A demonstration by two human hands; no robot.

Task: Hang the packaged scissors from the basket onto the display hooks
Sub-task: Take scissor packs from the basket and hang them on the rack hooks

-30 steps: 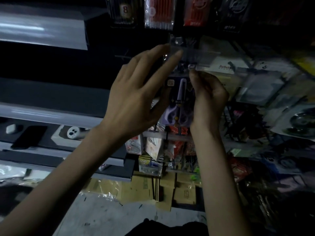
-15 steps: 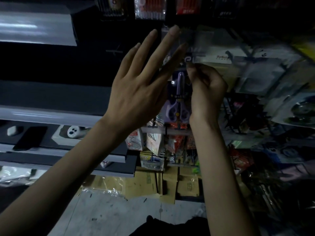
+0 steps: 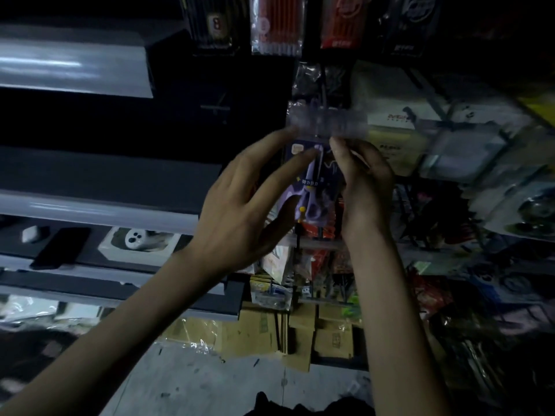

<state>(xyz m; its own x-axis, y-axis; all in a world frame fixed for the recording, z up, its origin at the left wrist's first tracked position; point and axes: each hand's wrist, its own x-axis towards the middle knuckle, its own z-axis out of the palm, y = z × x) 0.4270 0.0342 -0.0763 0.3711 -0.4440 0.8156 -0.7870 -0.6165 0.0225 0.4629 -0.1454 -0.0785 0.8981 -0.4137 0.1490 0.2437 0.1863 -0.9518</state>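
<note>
A purple pair of packaged scissors [image 3: 312,187] hangs upright in the dim middle of the display, below a clear label strip [image 3: 327,123] at the front of a display hook. My right hand [image 3: 365,181] pinches the upper right edge of the pack, fingertips just under the strip. My left hand [image 3: 243,205] is in front of the pack on its left, fingers straight and spread, fingertips near the pack's top left corner. Whether they touch it is unclear. The hook itself is mostly hidden behind the strip. No basket is in view.
Packs of red pens [image 3: 277,25] and other goods hang above. More packaged goods [image 3: 480,151] crowd the right side. Grey shelves [image 3: 90,205] run along the left. Flat cardboard boxes [image 3: 270,331] lie on the floor below the display.
My left hand has dropped from the label strip to the level of the pack's top, fingers still straight. My right hand keeps its pinch at the pack's top.
</note>
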